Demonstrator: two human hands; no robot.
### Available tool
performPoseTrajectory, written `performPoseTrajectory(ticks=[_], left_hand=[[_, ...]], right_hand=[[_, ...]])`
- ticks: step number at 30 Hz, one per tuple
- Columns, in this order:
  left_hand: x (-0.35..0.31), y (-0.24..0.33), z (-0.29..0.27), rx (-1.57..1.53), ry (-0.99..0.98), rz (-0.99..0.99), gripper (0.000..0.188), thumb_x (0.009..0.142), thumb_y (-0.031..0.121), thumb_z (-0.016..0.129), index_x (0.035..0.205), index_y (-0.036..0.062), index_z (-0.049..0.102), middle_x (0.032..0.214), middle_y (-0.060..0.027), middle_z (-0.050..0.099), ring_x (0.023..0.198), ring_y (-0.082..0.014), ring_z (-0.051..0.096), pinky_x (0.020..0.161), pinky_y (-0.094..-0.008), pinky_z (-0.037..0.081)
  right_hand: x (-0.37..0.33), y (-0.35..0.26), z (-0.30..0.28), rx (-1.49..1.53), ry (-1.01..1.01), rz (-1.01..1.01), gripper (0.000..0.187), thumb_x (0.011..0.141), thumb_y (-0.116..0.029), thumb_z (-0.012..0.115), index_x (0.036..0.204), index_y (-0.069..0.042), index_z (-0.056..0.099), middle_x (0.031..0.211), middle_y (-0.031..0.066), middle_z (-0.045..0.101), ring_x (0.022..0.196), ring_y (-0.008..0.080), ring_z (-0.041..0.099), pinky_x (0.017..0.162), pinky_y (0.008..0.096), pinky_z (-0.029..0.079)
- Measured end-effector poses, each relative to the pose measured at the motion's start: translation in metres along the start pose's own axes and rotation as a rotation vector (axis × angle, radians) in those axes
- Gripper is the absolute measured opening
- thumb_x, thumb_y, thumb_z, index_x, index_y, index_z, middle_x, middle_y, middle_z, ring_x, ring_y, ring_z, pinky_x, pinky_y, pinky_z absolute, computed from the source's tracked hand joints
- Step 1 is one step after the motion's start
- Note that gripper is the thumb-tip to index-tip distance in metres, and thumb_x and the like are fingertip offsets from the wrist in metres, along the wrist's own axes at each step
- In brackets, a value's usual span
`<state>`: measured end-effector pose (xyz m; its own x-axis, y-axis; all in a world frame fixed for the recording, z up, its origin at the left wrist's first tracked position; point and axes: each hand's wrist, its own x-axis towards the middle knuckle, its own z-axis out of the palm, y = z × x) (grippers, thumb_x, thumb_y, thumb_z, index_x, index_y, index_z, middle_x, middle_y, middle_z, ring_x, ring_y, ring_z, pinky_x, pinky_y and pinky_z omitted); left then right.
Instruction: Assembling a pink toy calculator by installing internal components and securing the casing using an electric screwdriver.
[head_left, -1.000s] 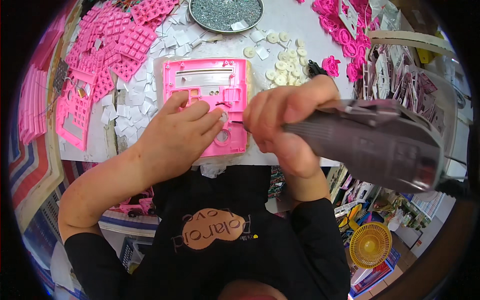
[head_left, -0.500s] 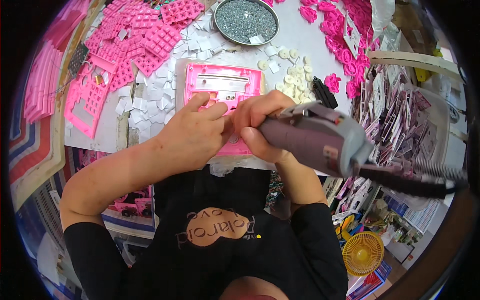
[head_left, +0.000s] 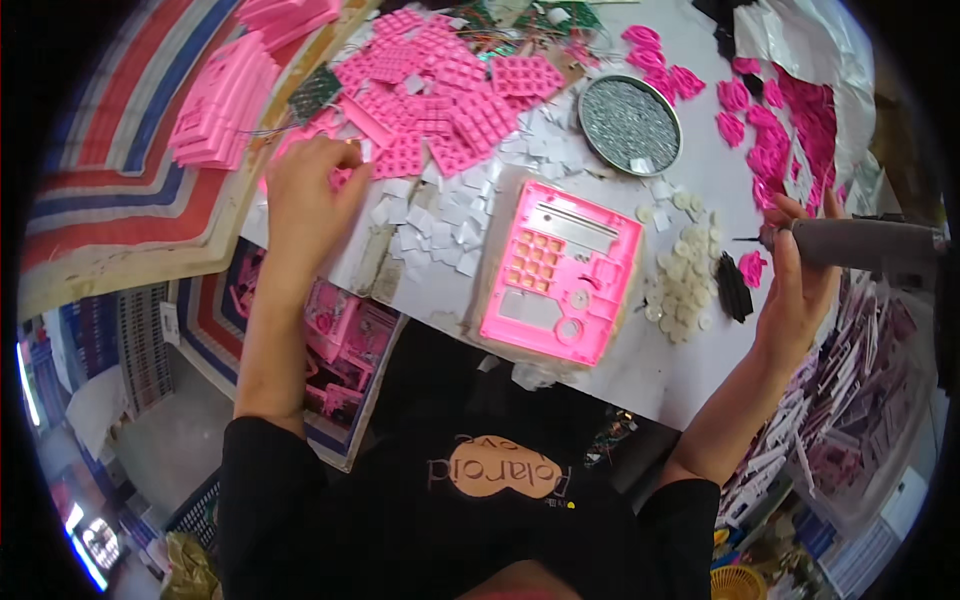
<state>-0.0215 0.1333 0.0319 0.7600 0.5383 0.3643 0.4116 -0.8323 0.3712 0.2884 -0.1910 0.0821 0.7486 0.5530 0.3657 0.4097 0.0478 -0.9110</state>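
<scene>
My left hand [head_left: 312, 200] has its fingers curled at a pink plastic panel [head_left: 322, 128] beside the heap of keypads. The hand covers much of the panel, and a bit of pink shows between thumb and fingers. At the far right my right hand [head_left: 806, 285] loosely holds a grey electric screwdriver [head_left: 865, 243], thumb in front and fingers behind. Its thin bit points left, off the work. Between my hands a pink plastic case half [head_left: 545, 270] lies inner side up on a pale pad, with a keypad, a clear window strip and round fittings in it.
Behind the case are pink keypads [head_left: 430, 90], white paper squares [head_left: 435, 225] and a round metal dish of screws [head_left: 628, 125]. White plastic discs [head_left: 687, 270] and black strips [head_left: 735, 288] lie to its right. Stacked pink panels [head_left: 225, 105] stand far left; a bin of pale parts [head_left: 850, 380] is at right.
Both hands have left the case: my left went to the pink panel, my right drew back rightward with the screwdriver. The view has turned, so the case appears tilted and further right.
</scene>
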Motion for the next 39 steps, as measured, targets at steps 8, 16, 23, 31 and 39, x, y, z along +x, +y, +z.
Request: performPoseTrajectory(ticks=[8, 16, 23, 31, 39], left_hand=[[0.075, -0.032, 0.003, 0.034, 0.03, 0.058, 0.022, 0.087, 0.025, 0.071, 0.086, 0.0032, 0.069, 0.08, -0.0135, 0.067, 0.08, -0.0338, 0.065, 0.073, -0.0444, 0.049], [0.199, -0.107, -0.02, 0.414, -0.571, -0.306, 0.048, 0.078, 0.04, 0.081, 0.101, -0.0011, 0.072, 0.088, -0.0161, 0.073, 0.077, -0.0273, 0.07, 0.073, -0.0389, 0.054], [0.116, -0.174, -0.006, -0.044, -0.564, -0.357, 0.062, 0.074, 0.033, 0.086, 0.119, -0.0037, 0.065, 0.1, -0.0194, 0.072, 0.091, -0.029, 0.071, 0.081, -0.0379, 0.054], [0.099, -0.14, -0.007, 0.353, -0.06, -0.065, 0.035, 0.081, 0.023, 0.077, 0.104, 0.0008, 0.063, 0.097, -0.0172, 0.066, 0.09, -0.0307, 0.067, 0.078, -0.0422, 0.051], [0.076, -0.016, 0.033, 0.264, -0.227, 0.069, 0.027, 0.084, 0.027, 0.075, 0.093, 0.0024, 0.066, 0.092, -0.013, 0.068, 0.086, -0.0296, 0.066, 0.075, -0.0407, 0.051]], right_hand=[[-0.017, 0.011, 0.009, -0.139, 0.122, -0.003, 0.078, 0.091, -0.001, 0.067, 0.159, -0.008, 0.028, 0.154, 0.018, 0.04, 0.131, 0.0286, 0.05, 0.107, 0.0418, 0.041], [-0.06, 0.0, -0.007, -0.247, 0.102, -0.06, 0.068, 0.091, -0.003, 0.068, 0.152, 0.0, 0.039, 0.146, 0.0175, 0.051, 0.128, 0.0276, 0.054, 0.105, 0.0409, 0.043], [-0.091, 0.01, -0.007, -0.115, 0.047, 0.212, 0.051, 0.091, 0.005, 0.063, 0.141, 0.001, 0.053, 0.123, 0.0133, 0.065, 0.108, 0.0185, 0.064, 0.097, 0.032, 0.049], [-0.086, -0.002, 0.021, -0.197, -0.149, 0.031, 0.042, 0.085, 0.002, 0.069, 0.126, 0.004, 0.063, 0.104, 0.013, 0.071, 0.094, 0.0191, 0.068, 0.088, 0.0323, 0.052], [-0.079, -0.015, 0.052, -0.295, -0.383, -0.116, 0.025, 0.079, 0.006, 0.072, 0.103, 0.0, 0.072, 0.088, 0.0119, 0.072, 0.078, 0.0246, 0.069, 0.071, 0.032, 0.053]])
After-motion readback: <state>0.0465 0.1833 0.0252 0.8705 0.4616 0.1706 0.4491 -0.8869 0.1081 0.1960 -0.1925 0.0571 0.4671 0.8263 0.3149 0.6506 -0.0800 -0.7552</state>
